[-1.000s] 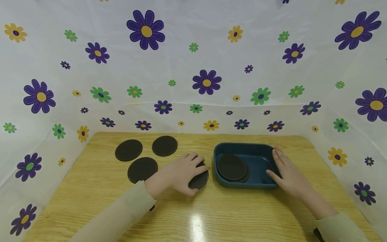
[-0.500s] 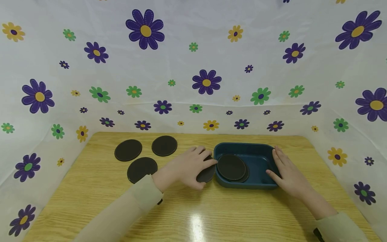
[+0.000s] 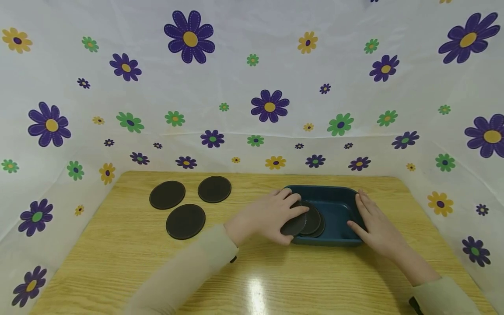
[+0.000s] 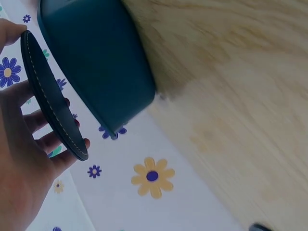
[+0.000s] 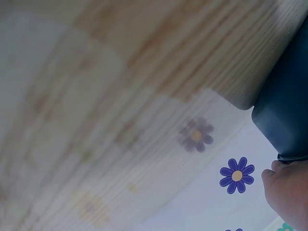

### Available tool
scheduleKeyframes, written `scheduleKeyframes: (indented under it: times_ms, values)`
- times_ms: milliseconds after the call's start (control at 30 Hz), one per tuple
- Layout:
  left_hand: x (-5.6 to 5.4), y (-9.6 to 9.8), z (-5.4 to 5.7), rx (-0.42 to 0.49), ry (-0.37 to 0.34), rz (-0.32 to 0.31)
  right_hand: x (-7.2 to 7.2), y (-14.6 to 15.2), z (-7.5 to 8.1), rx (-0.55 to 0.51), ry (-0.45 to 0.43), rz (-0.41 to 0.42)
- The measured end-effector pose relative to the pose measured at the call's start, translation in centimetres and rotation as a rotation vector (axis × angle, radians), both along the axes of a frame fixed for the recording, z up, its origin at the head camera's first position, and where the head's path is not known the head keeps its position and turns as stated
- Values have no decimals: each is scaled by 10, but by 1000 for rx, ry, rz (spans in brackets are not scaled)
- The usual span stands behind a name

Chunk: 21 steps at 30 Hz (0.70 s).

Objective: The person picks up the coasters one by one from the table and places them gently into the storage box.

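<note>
My left hand (image 3: 267, 216) grips a black round coaster (image 3: 293, 226) by its edge, thumb on the near side and fingers on the far side. Light stitching runs round its rim in the left wrist view, where the coaster (image 4: 53, 98) is tilted beside the dark blue tray (image 4: 101, 62). From the head view it overlaps the tray's left end. Two more stacked coasters (image 3: 315, 218) lie inside the tray (image 3: 334, 241), partly hidden. Over the tray's right rim rests my right hand (image 3: 376, 229), fingers straight and thumb reaching inward.
Three black coasters lie apart on the left of the wooden table (image 3: 252, 271): one at back left (image 3: 167, 195), another nearer the middle (image 3: 214, 189), a third in front (image 3: 185, 222). A white flowered cloth (image 3: 236, 87) surrounds the table's back and sides.
My left hand has carried the coaster rightward from the table to over the tray's left end. The right hand and the tray have stayed in place.
</note>
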<state>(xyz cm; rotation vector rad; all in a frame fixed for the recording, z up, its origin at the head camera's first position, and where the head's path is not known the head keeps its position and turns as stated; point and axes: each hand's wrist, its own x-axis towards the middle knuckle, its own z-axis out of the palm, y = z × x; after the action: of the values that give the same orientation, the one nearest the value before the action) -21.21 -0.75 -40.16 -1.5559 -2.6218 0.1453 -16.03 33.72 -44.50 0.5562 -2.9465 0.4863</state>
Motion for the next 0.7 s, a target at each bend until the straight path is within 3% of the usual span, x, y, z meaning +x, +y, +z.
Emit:
scheduleKeyframes:
  times_ms: [500, 700]
  values:
    - [-12, 52, -7, -22, 48, 37, -1, -1, 3, 17, -42, -23]
    - [-14, 65, -13, -52, 65, 49, 0, -2, 2, 20, -18, -22]
